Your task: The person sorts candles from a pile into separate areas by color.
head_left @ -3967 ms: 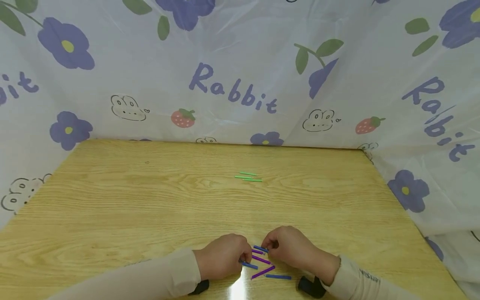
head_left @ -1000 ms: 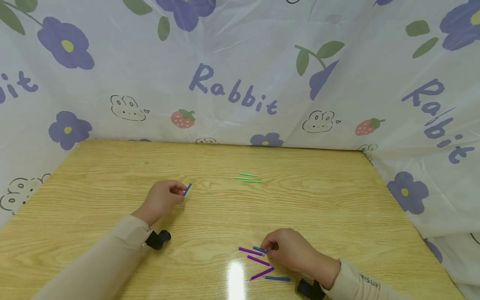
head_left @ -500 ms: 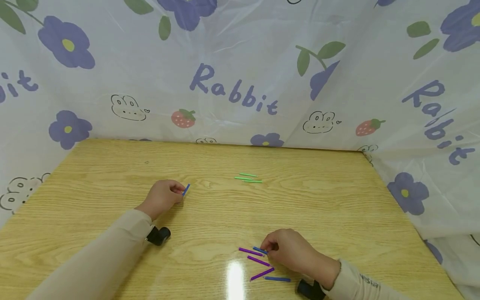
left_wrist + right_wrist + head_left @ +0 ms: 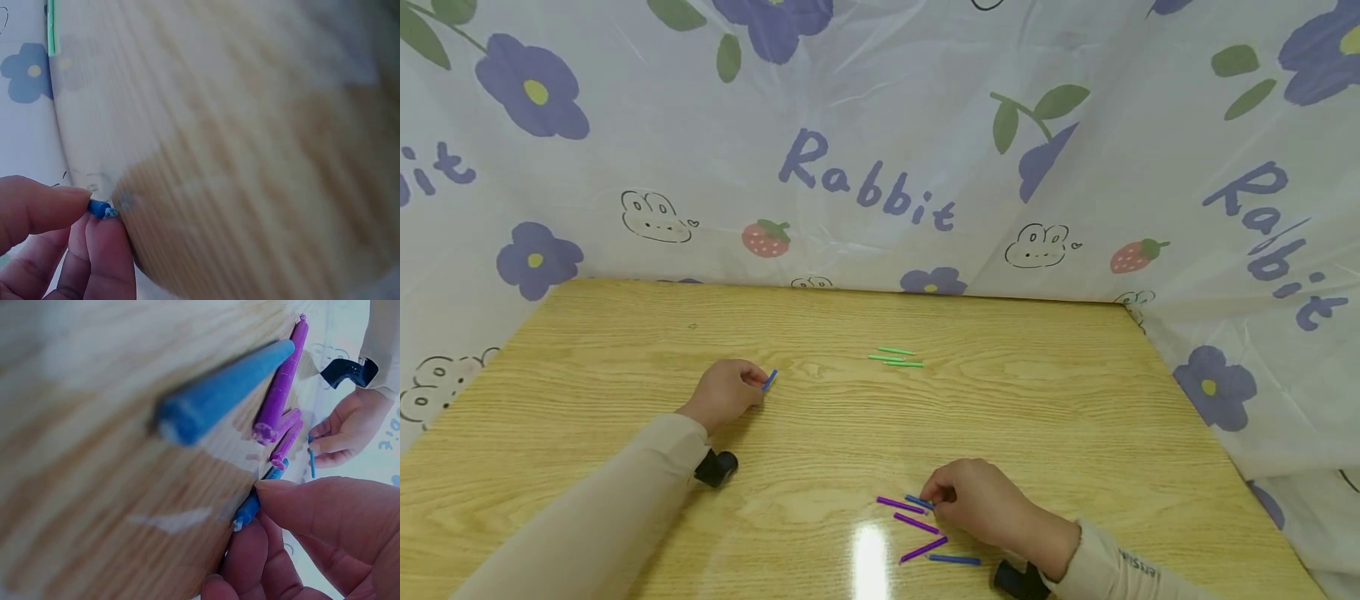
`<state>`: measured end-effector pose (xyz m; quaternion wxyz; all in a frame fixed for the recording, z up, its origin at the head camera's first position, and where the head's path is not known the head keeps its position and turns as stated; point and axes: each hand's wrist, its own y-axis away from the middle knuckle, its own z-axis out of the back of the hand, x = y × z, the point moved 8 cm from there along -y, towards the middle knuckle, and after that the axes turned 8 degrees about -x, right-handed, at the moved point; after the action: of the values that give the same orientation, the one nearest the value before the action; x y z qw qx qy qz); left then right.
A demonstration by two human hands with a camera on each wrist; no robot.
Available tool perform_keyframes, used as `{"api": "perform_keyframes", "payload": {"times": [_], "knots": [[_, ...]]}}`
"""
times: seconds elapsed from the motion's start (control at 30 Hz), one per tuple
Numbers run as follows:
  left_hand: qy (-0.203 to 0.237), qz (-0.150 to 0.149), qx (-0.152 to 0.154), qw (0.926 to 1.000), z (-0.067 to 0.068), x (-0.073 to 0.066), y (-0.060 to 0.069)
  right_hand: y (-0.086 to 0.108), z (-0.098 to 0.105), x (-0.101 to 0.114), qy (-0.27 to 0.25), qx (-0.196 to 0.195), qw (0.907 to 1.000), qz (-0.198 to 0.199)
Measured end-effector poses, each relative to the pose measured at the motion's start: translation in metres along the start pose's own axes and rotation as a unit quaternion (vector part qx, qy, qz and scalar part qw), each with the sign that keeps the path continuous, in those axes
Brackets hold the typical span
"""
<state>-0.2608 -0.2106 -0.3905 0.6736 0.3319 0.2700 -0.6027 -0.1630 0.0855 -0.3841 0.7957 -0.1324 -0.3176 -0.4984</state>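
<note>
Pinching a slim round blue stick (image 4: 771,381) between thumb and fingers, the left hand (image 4: 724,393) is over the left part of the wood-grained surface (image 4: 1037,400), well apart from the right hand (image 4: 981,500). That stick slants, its free end pointing away from the person; whether it touches the surface I cannot tell. Nearer the person, the right thumb and fingers pinch a second slim blue stick (image 4: 916,501). Just beside it lie three slim round purple sticks (image 4: 916,523), two slanting alike and the nearest angled the other way, its right end near that of the middle one. A third blue stick (image 4: 955,560) lies next to the nearest purple one. Three thin bright-green sticks (image 4: 886,358) lie close together toward the far side, before a white flower-printed cloth (image 4: 880,108).
</note>
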Motion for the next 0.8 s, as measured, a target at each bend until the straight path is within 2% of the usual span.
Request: {"api": "perform_keyframes", "payload": {"times": [0.4, 0.8], "knots": [[-0.047, -0.009, 0.001, 0.9988, -0.0025, -0.0018, -0.0047, 0.0005, 0.0, -0.0002, 0.0, 0.0, 1.0, -0.001], [-0.07, -0.027, 0.029, 0.9968, -0.0041, -0.0041, -0.0045, 0.0007, -0.0011, -0.002, 0.001, 0.002, 1.0, -0.006]]}}
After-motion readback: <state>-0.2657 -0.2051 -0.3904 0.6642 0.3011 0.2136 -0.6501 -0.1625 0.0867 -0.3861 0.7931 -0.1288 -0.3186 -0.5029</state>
